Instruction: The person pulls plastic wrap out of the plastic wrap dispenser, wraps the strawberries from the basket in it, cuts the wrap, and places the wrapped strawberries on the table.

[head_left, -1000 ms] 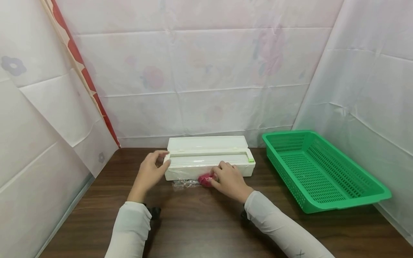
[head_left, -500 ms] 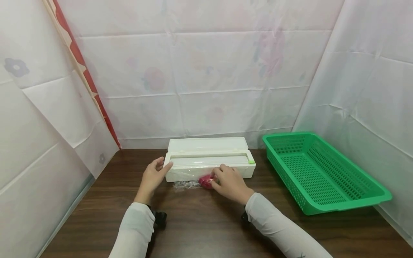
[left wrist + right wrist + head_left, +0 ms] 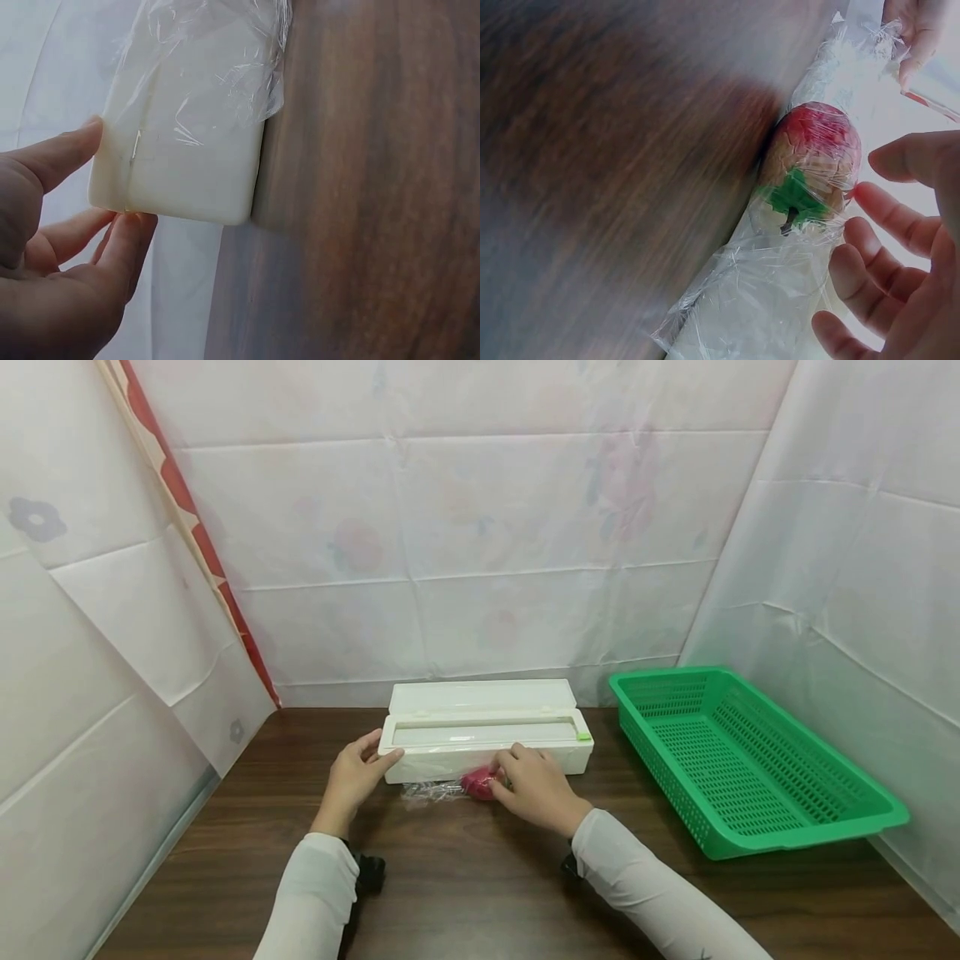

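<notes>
A white cling film dispenser (image 3: pixel 427 767) sits on the table with its lid (image 3: pixel 483 695) raised at the back. My left hand (image 3: pixel 356 781) pinches its left end, thumb at the front edge and fingers at the end, as the left wrist view also shows. Before the dispenser lies a red and tan fruit (image 3: pixel 477 783) with a green leaf (image 3: pixel 799 196) and dark stem, covered by clear film (image 3: pixel 431 791). My right hand (image 3: pixel 540 787) is beside the fruit, fingers loosely bent. One fingertip touches the wrapped fruit in the right wrist view; the thumb is apart from it.
A green plastic basket (image 3: pixel 810 837) stands on the right of the brown wooden table (image 3: pixel 465 893). Pale printed sheets (image 3: pixel 480 552) hang behind and on both sides. A small green tab (image 3: pixel 584 737) sits at the dispenser's right end.
My left hand has come down slightly onto the dispenser's left end, its thumb now on the front edge. The right hand and the fruit have stayed nearly still.
</notes>
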The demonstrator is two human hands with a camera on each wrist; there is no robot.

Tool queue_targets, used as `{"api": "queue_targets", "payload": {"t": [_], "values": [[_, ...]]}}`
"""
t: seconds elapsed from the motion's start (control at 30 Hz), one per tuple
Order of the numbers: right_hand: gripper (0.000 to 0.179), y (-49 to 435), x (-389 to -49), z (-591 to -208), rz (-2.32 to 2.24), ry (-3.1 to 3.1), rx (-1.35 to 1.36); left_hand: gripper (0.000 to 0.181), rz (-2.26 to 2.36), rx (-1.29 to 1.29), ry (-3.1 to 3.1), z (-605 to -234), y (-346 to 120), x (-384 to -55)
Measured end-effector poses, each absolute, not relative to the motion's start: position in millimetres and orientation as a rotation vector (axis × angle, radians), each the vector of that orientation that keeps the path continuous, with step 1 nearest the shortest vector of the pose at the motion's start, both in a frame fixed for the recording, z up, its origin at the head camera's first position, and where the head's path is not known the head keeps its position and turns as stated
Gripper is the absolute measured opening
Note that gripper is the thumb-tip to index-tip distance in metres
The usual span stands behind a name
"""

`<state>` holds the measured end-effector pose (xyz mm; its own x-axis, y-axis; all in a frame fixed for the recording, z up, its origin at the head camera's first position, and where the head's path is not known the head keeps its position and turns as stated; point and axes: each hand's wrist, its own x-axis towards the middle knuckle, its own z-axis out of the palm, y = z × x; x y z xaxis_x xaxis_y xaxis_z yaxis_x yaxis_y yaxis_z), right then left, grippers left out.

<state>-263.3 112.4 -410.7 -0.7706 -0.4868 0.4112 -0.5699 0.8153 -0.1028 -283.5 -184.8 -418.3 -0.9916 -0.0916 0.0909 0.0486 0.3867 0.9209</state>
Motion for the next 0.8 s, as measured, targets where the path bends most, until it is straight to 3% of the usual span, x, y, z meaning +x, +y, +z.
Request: {"api": "queue_targets", "payload": {"t": [0.47, 0.8], "values": [[0.008, 126, -268, -398, 0.584, -2.484, 0.912, 0.075, -1.695, 0.003, -2.492, -418, -186, -284], [0.01, 163, -281, -369, 0.585, -2.442, 0.806, 0.075, -1.702, 0.012, -2.488, -419, -186, -285]]}}
